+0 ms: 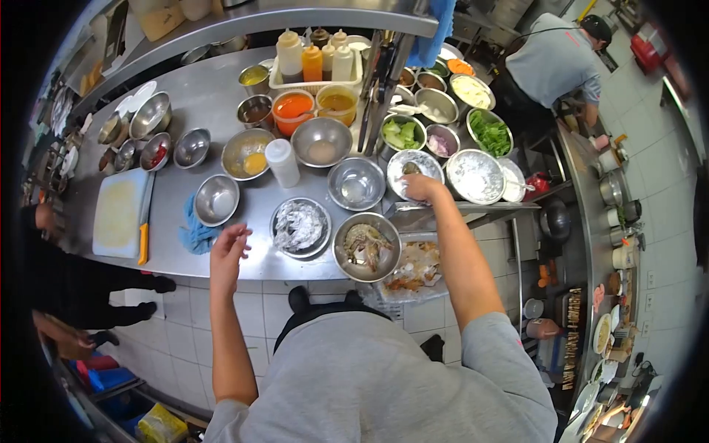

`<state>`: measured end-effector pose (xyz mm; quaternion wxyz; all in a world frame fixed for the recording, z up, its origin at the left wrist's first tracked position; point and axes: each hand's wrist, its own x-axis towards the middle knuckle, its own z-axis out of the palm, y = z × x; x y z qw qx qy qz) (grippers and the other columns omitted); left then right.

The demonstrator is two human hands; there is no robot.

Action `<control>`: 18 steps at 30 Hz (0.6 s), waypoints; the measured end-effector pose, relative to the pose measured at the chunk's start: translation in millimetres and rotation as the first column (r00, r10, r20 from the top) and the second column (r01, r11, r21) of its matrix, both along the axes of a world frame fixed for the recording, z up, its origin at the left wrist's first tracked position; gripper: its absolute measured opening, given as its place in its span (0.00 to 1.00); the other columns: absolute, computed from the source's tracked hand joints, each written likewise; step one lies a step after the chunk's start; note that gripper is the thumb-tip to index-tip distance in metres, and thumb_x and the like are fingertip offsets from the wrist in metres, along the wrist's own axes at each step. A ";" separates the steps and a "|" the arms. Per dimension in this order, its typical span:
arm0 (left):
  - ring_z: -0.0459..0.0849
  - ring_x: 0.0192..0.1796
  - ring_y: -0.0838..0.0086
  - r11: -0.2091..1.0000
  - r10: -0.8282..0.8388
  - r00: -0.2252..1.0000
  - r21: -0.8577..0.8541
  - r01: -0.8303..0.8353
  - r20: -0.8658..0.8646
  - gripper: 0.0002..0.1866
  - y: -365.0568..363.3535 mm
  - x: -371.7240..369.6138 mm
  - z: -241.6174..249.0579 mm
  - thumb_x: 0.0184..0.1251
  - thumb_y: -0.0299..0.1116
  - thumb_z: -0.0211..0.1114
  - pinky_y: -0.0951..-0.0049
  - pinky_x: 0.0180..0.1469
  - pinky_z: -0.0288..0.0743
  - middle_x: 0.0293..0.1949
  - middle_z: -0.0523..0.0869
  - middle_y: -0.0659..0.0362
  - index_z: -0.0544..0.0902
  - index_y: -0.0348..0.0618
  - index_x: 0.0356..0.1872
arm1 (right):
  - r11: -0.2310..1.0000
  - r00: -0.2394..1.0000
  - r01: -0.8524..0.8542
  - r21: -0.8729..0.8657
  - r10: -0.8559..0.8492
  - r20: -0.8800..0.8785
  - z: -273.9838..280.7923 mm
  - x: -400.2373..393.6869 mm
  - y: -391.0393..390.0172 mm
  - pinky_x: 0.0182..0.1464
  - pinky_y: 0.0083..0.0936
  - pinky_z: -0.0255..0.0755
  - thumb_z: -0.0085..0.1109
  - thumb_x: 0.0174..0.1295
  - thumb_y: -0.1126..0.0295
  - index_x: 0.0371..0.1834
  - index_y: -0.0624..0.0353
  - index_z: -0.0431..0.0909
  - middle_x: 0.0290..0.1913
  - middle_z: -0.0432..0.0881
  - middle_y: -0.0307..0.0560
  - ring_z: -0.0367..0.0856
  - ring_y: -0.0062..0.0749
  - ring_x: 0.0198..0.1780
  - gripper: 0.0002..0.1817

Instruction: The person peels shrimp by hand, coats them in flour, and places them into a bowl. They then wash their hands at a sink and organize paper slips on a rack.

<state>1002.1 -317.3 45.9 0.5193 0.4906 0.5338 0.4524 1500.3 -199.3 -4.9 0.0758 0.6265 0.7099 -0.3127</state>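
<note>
My right hand (420,188) reaches into a round container (432,168) with white residue on its wall, its fingertips low beside something small and dark. The fingers point down, and what they hold, if anything, is hidden. Over the table's front edge hovers my left hand (230,247), fingers apart and curved, holding nothing. Between the hands stand a steel bowl with raw shrimp-like pieces (367,247), a foil-lined bowl (300,227) and a bare steel bowl (356,184). A small steel bowl (217,200) is nearest my left hand, beside a blue cloth (196,230).
At the left lies a cutting board (118,210) with a yellow-handled knife (143,244). A white bottle (282,162) stands mid-table. Squeeze bottles in a basket (317,83) are behind. Another person (554,59) bends at the upper right; a person in dark clothes (81,273) is at the left.
</note>
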 end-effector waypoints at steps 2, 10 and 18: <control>0.80 0.39 0.80 0.997 0.023 1.000 -0.068 -0.024 -0.016 0.15 -13.3 -6.1 -7.8 0.70 0.29 0.60 0.80 0.38 0.72 0.48 0.85 0.59 0.80 0.41 0.56 | 0.996 0.996 0.086 0.018 -0.086 0.001 8.4 4.7 0.2 0.61 0.36 0.73 0.60 0.50 0.69 0.65 0.60 0.74 0.57 0.81 0.63 0.80 0.53 0.58 0.33; 0.78 0.38 0.84 0.989 0.001 0.999 -0.150 -0.006 -0.033 0.15 -40.4 -12.6 -24.3 0.69 0.28 0.61 0.82 0.39 0.71 0.46 0.85 0.63 0.81 0.42 0.56 | 0.890 0.951 0.309 0.336 -0.281 -0.131 7.8 27.0 26.3 0.66 0.34 0.68 0.52 0.51 0.79 0.66 0.64 0.72 0.60 0.79 0.65 0.77 0.52 0.63 0.32; 0.75 0.36 0.85 0.993 -0.053 0.995 -0.107 0.043 -0.090 0.15 -67.7 -22.2 -34.6 0.68 0.27 0.62 0.82 0.41 0.70 0.46 0.86 0.63 0.81 0.41 0.55 | 0.900 0.977 0.156 0.408 -0.202 0.072 -34.8 35.0 23.1 0.70 0.39 0.65 0.60 0.47 0.78 0.66 0.68 0.70 0.61 0.77 0.68 0.74 0.55 0.66 0.36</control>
